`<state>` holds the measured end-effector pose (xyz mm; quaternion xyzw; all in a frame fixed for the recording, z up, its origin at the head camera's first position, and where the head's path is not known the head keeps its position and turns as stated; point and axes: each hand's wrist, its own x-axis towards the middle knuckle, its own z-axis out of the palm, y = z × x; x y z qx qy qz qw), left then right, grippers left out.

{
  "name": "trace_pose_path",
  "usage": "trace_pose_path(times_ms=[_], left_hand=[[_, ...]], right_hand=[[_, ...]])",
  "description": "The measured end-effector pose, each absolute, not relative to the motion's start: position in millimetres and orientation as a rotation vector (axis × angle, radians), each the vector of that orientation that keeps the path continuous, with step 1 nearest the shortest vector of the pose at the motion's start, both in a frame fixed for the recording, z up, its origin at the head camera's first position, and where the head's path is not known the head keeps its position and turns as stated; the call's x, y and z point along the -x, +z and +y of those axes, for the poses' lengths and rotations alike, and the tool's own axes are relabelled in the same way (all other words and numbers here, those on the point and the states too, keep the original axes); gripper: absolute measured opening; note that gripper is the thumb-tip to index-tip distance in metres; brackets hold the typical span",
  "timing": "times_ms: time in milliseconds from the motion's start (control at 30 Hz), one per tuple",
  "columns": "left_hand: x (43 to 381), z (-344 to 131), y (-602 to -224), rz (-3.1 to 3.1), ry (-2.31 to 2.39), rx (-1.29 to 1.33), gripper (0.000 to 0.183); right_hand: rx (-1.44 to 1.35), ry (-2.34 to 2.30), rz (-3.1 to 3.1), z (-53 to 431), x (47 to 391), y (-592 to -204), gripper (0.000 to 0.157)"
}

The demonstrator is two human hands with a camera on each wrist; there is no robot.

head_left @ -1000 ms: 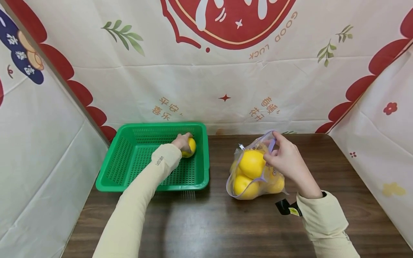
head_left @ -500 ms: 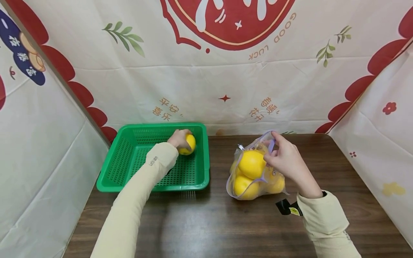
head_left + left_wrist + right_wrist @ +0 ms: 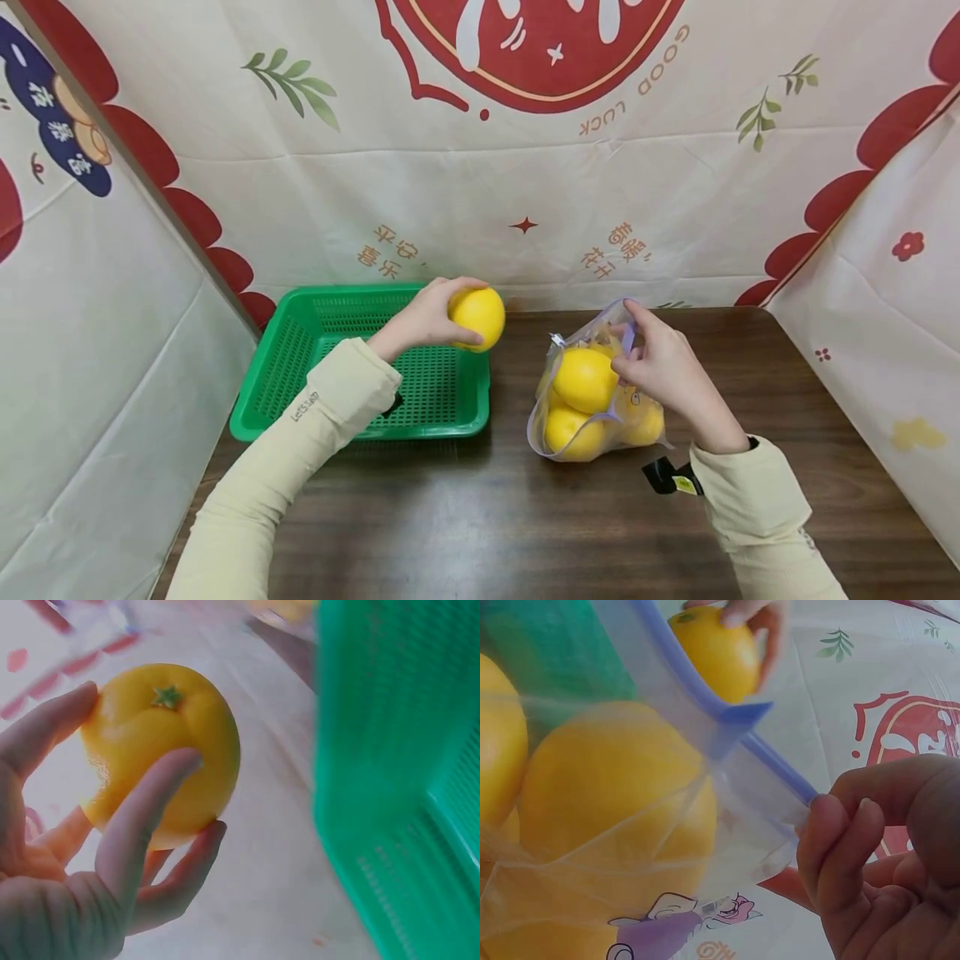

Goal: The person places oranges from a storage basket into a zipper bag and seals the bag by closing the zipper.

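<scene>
My left hand (image 3: 431, 317) grips a yellow orange (image 3: 480, 317) over the right rim of the green basket (image 3: 487, 408). In the left wrist view, the fingers and thumb curl round this orange (image 3: 161, 757), whose green star-shaped stem end shows. My right hand (image 3: 667, 367) pinches the purple-edged mouth of a clear zip bag (image 3: 626, 433) and holds it up. Several yellow oranges (image 3: 583, 381) lie in the bag, seen through the plastic. A cartoon print (image 3: 660, 930) marks the bag's side in the right wrist view.
The basket has perforated walls and stands at the back left of the dark wooden table (image 3: 480, 517). White printed cloth (image 3: 517, 192) hangs behind the table and along both sides. A black strap piece (image 3: 663, 477) hangs by the right wrist.
My left hand has lifted the orange up out of the basket and moved it right, toward the bag. My right hand stays nearly in place, holding the bag's mouth.
</scene>
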<state>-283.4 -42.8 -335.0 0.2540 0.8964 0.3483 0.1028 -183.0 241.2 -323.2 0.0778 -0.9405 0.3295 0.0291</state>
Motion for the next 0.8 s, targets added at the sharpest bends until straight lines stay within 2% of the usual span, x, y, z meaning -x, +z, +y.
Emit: trace_pose_path(times_ms=[267,533,800], left_hand=[[248,-8,-325,2.155,1.473,-0.903,0.07],[233,28,-334,2.206,1.373,-1.134,0.068],[227,43,-339,2.37,1.304,-1.132,0.07]], right_hand=[[-0.27,0.935,-2.967,242,184,-318,0.076],[-0.283,0.862,-2.973,242,183,-315,0.072],[-0.303,0.865,-2.96,244,178,-312,0.07]])
